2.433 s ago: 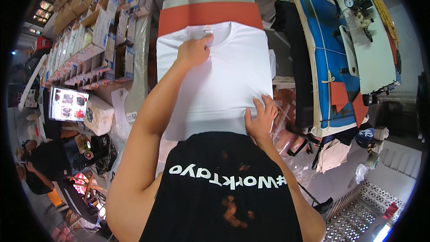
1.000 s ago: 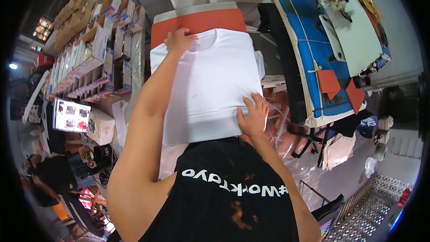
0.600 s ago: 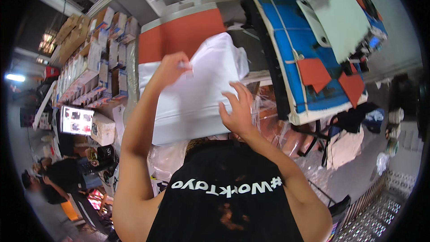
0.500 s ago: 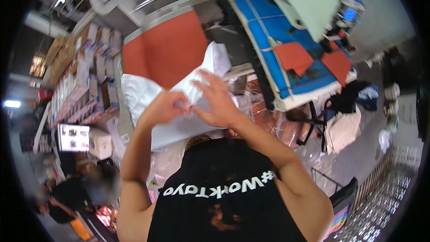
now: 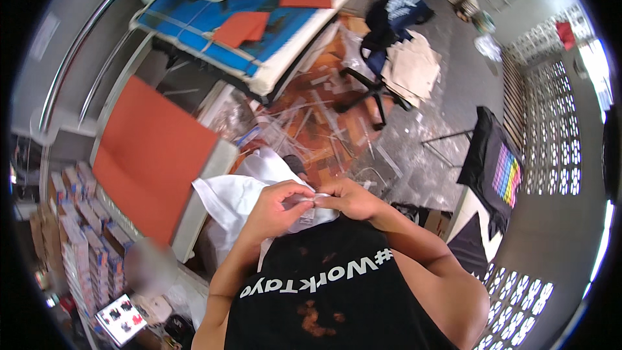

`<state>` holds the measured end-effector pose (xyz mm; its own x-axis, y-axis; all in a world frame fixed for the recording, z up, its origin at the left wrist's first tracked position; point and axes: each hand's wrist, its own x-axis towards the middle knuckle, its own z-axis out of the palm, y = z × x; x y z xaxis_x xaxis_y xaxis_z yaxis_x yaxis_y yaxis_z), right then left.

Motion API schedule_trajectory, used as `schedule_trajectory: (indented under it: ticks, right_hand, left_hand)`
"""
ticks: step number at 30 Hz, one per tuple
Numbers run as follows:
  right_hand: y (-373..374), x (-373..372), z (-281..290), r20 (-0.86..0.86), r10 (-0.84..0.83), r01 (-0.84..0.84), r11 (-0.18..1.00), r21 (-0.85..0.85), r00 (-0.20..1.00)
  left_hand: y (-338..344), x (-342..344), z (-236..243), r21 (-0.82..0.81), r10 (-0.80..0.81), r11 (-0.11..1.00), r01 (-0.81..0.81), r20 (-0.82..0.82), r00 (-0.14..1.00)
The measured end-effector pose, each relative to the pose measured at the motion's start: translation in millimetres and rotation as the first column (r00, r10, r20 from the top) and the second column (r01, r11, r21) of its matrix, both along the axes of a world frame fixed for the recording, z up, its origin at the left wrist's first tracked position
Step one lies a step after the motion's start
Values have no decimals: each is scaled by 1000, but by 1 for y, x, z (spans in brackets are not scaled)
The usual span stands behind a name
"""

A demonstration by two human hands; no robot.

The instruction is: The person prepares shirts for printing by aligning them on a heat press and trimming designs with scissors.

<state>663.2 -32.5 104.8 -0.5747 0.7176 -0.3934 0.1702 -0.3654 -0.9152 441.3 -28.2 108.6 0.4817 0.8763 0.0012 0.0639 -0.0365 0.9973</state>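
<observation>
From where I stand, the white shirt (image 5: 227, 198) is lifted and bunched in front of the person's body, just beyond the black sleeveless top (image 5: 311, 272) that the person wears. The left hand (image 5: 278, 207) pinches the cloth between thumb and fingers, and the right hand (image 5: 350, 199) pinches it too, so close that the fingertips nearly meet — whether they touch, I cannot say. A small pale patch, perhaps a label, shows under the fingers. The rest of the shirt hangs in loose folds toward the left, near the edge of the orange pad (image 5: 152, 149); if it touches there, I cannot tell. As for how far things are, I judge that the picking up is done: the shirt is in both hands, and the orange surface shows its whole face. The close finger work at this one spot seems in the middle, not finished — both pinches are closed, and the cloth is neither spread flat nor folded. How much of it remains, the hands hide from me.
</observation>
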Motion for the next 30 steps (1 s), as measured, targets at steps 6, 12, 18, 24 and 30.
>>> schedule_trajectory:
  ticks: [6,12,18,24,30]
  right_hand:
    - [-39,98,-12,133,-333,324,942,85,934]
    - [-37,239,-20,-12,-513,503,836,217,858]
    - [-8,415,14,178,-679,562,704,435,712]
    - [50,561,17,259,-743,591,655,472,617]
    - [165,710,-1,317,-745,546,654,525,587]
  left_hand:
    - [15,125,8,564,39,815,131,-279,960]
    - [55,289,2,331,-192,903,274,-258,947]
    - [113,494,-4,224,-328,906,358,-162,931]
    - [184,657,-11,301,-379,874,382,-71,923]
    - [288,804,-37,680,-253,671,295,-164,954]
